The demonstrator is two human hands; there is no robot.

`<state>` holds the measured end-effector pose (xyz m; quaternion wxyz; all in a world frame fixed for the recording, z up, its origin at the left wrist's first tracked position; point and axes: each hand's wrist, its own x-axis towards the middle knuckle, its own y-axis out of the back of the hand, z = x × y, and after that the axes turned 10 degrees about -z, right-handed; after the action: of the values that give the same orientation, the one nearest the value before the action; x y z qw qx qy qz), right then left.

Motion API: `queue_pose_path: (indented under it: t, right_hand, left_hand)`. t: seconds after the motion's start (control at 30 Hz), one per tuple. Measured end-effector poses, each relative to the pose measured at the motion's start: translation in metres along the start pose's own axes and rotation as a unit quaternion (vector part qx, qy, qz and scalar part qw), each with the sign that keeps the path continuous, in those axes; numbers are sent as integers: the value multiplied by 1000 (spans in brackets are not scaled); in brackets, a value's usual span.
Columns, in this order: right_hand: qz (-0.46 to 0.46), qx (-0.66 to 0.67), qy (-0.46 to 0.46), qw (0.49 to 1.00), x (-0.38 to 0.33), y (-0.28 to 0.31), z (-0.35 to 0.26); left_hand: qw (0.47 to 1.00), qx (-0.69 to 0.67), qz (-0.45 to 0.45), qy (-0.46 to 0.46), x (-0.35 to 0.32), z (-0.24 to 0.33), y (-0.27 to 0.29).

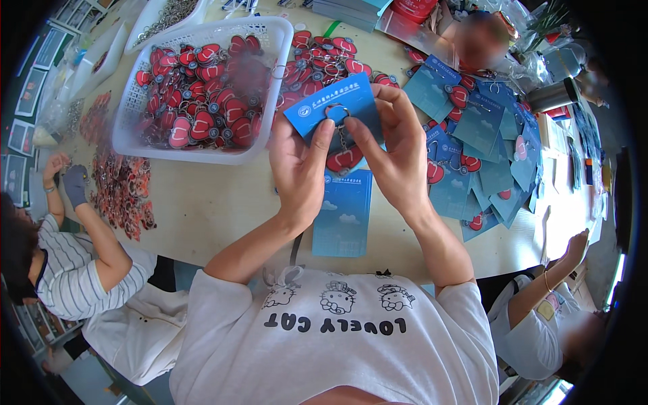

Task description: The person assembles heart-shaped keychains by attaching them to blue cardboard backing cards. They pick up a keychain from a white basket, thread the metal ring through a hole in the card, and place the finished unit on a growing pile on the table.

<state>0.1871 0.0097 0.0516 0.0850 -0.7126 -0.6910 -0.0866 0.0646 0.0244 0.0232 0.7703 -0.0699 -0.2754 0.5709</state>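
Pale round table (209, 209); white mesh basket (145, 128) of red heart keychains at 11 o'clock, spread of blue cards (482, 135) with hearts at 2 o'clock, short stack of blue cards (345, 216) at centre. Above that stack, blue card (317, 108) pinched between left hand (300, 165) and right hand (398, 152), thumbs touching its metal ring (337, 113). Red heart keychain (345, 159) hanging just under card, between both palms.

White short-sleeved T-shirt (324, 337), cartoon cat prints and dark lettering on chest; forearms bare.
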Motion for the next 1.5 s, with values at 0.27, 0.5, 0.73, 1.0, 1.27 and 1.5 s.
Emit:
queue_pose_path:
  t: [0.27, 0.5, 0.73, 1.0, 1.27, 1.5]
  right_hand:
    - [-34, -53, -25, 998, -5, 25, 16]
    - [125, -367, -117, 914, 28, 173, 15]
    - [130, -673, 141, 714, 36, 143, 29]
    - [-73, -494, -76, 863, 18, 88, 67]
    - [-130, -381, -162, 901, 22, 92, 62]
    - [-124, -330, -140, 925, 15, 93, 62]
  left_hand:
    - [991, 74, -55, 96, -5, 5, 1]
    - [661, 699, -245, 122, -55, 20, 35]
    - [775, 565, -200, 201, -62, 4, 37]
    - [870, 399, -133, 256, -69, 8, 46]
    - [863, 436, -108, 231, -74, 19, 43]
    - [886, 371, -76, 267, -68, 35, 33]
